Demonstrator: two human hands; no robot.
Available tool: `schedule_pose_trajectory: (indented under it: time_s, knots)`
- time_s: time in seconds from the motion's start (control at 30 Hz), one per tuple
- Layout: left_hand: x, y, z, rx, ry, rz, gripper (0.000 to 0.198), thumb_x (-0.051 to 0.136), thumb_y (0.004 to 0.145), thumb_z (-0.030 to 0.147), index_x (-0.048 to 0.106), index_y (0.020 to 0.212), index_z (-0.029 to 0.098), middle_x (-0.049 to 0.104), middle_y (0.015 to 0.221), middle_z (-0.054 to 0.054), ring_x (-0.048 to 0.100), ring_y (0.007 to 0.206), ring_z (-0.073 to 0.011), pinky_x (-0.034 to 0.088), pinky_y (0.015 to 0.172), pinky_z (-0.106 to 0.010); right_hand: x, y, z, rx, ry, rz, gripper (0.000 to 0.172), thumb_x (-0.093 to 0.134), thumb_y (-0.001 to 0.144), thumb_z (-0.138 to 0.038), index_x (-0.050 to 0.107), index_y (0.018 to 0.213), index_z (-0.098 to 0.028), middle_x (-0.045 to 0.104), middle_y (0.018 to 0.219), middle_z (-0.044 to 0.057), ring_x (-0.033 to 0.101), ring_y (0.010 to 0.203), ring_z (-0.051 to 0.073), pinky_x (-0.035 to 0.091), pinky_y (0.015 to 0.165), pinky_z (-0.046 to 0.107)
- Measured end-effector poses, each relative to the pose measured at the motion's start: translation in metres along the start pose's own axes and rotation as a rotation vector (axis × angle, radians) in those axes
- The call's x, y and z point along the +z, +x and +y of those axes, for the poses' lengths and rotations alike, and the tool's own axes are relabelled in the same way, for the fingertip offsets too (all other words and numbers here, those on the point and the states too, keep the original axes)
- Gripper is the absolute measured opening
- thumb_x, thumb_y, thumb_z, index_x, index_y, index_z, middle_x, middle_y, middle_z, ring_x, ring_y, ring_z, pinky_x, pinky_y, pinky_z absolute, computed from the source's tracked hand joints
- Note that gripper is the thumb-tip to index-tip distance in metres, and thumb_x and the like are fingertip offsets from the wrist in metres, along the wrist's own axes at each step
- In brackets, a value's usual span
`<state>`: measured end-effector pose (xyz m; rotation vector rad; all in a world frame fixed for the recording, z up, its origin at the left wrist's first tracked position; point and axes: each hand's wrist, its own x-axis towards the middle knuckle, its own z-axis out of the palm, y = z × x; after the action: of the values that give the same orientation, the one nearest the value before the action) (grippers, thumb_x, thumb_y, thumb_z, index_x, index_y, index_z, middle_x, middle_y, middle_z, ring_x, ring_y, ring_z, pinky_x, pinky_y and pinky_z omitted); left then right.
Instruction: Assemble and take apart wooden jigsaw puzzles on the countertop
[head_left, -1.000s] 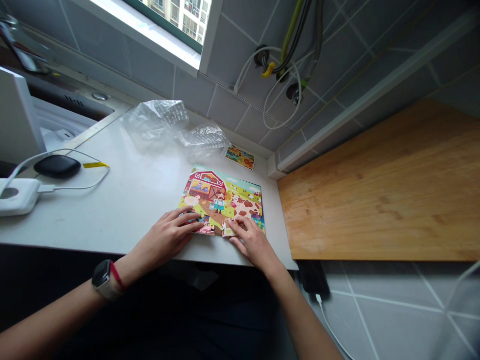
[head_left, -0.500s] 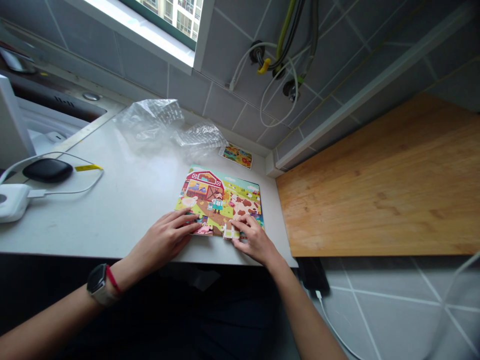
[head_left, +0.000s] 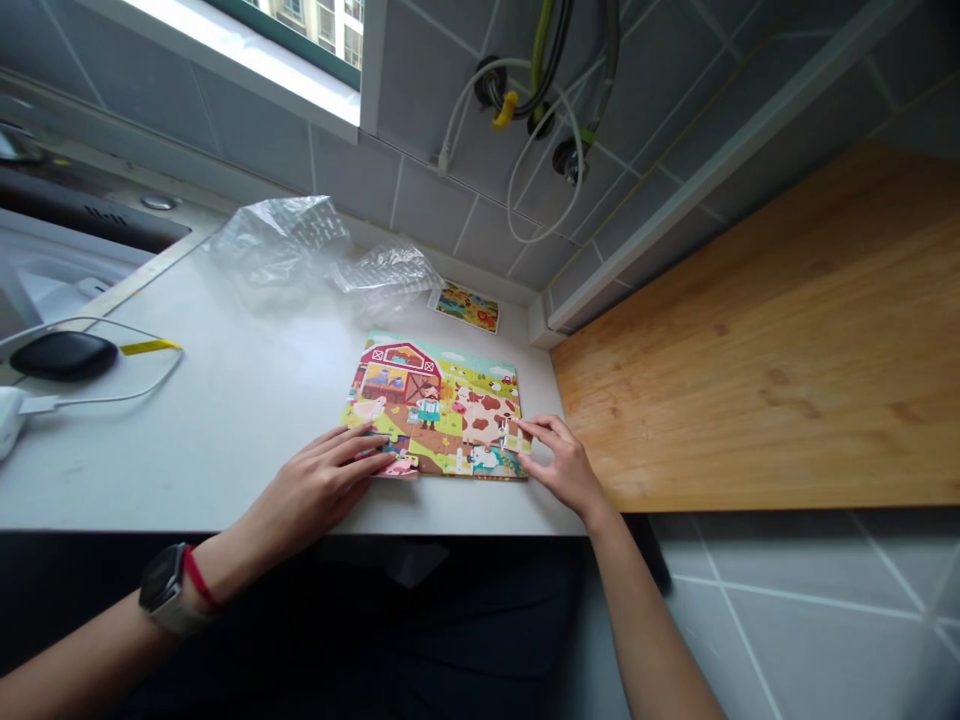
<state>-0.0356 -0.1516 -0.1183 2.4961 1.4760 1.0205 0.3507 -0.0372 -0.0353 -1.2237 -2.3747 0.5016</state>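
A farm-picture jigsaw puzzle [head_left: 431, 400] lies flat near the counter's front edge, with a red barn, a farmer and a spotted cow on it. My right hand [head_left: 564, 465] pinches a small puzzle piece [head_left: 516, 436] with a pale fence on it, over the puzzle's lower right part. Fingers stretched out, my left hand [head_left: 330, 470] rests on the lower left corner and partly covers a piece with a pink pig [head_left: 403, 466]. That piece sticks out slightly past the bottom edge.
Crumpled clear plastic wrap [head_left: 285, 235] lies behind the puzzle, beside a small picture card [head_left: 466, 306]. A wooden board [head_left: 750, 380] borders the counter [head_left: 225, 430] on the right. At left are a black oval object [head_left: 64, 356] and a white cable [head_left: 124, 397].
My right hand has moved right across the puzzle with the fence piece, from the bottom middle to the right edge. My left hand stays on the lower left corner. The view has shifted slightly.
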Motion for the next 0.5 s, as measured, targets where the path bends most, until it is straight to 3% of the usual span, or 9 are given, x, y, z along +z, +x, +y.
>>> schedule_pose_trajectory:
  time_s: [0.17, 0.37, 0.5]
  knots:
    - [-0.006, 0.009, 0.005, 0.014, -0.018, 0.005, 0.029, 0.055, 0.105, 0.024, 0.074, 0.126, 0.027, 0.078, 0.126, -0.006, 0.073, 0.12, -0.0263, 0.056, 0.11, -0.045, 0.012, 0.015, -0.005, -0.065, 0.07, -0.054, 0.044, 0.073, 0.09, -0.022, 0.073, 0.134, -0.027, 0.066, 0.122, 0.008, 0.068, 0.117, 0.024, 0.058, 0.107, 0.04]
    - [-0.018, 0.024, 0.014, 0.027, -0.073, 0.095, 0.03, 0.057, 0.103, 0.02, 0.072, 0.128, 0.027, 0.079, 0.12, -0.007, 0.076, 0.108, -0.0217, 0.063, 0.093, -0.034, 0.036, 0.025, -0.014, -0.126, 0.164, -0.069, 0.042, 0.072, 0.092, -0.022, 0.073, 0.134, -0.028, 0.065, 0.126, 0.008, 0.067, 0.119, 0.022, 0.055, 0.11, 0.039]
    - [-0.024, 0.044, 0.014, 0.056, -0.096, 0.115, 0.032, 0.057, 0.103, 0.017, 0.07, 0.131, 0.026, 0.078, 0.122, -0.007, 0.076, 0.109, -0.021, 0.063, 0.094, -0.033, 0.05, 0.026, -0.017, -0.152, 0.201, -0.109, 0.045, 0.074, 0.092, -0.022, 0.071, 0.136, -0.028, 0.064, 0.124, 0.009, 0.065, 0.12, 0.022, 0.055, 0.108, 0.04]
